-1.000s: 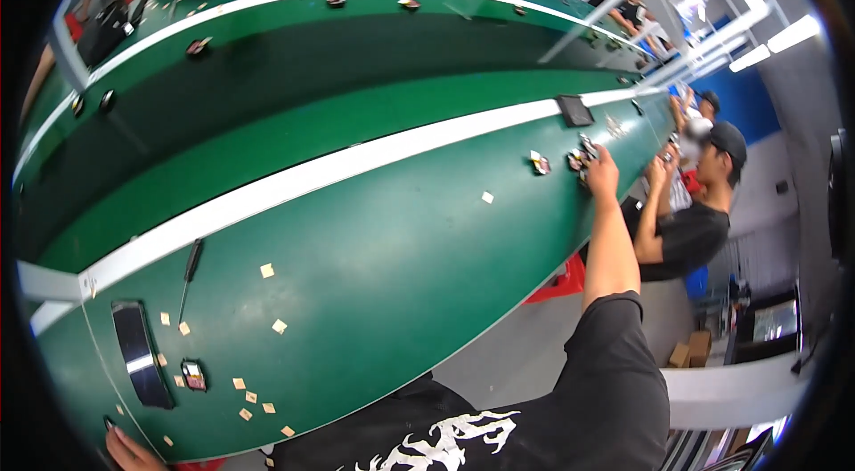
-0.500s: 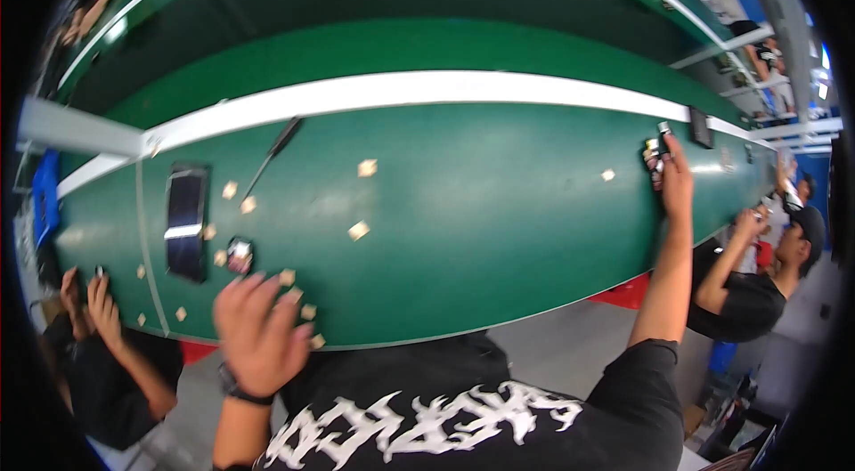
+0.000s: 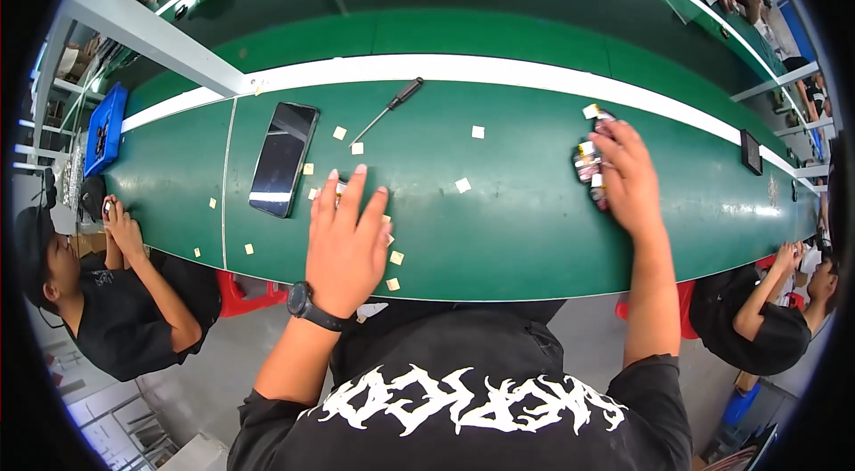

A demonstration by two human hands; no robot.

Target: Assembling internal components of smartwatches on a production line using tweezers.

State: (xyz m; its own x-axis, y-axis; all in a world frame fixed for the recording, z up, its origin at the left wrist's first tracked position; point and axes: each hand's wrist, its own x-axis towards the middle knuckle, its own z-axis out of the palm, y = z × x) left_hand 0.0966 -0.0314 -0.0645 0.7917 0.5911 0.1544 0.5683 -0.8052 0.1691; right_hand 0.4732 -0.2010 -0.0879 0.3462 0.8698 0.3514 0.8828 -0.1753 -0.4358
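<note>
I'm seeing a green bench point(image 3: 525, 231) and a black shirt point(image 3: 454, 337) carrying white lettering point(image 3: 517, 411). My left hand point(image 3: 343, 244) is newly spreading loose fingers over 1 small part point(image 3: 341, 190), seemingly joining the handling. My right hand point(image 3: 631, 182) is curling over clustered dark parts point(image 3: 585, 165); I can't tell its grip. Tiny labels point(image 3: 597, 179) are showing, probably unreadable.

The bench point(image 3: 525, 239) is deep green, its far rail point(image 3: 427, 68) white. On it show a glossy black phone point(image 3: 285, 159), a black-and-grey screwdriver point(image 3: 392, 105) and pale cream squares point(image 3: 462, 185). The small parts point(image 3: 583, 161), partly covered, are black with white and yellow patches, and perhaps some pink. The shirt point(image 3: 445, 342) is black with a jagged white design point(image 3: 463, 403); the wristwatch point(image 3: 301, 300) is black, the bin point(image 3: 108, 128) bright blue, the stool point(image 3: 234, 295) red.
</note>
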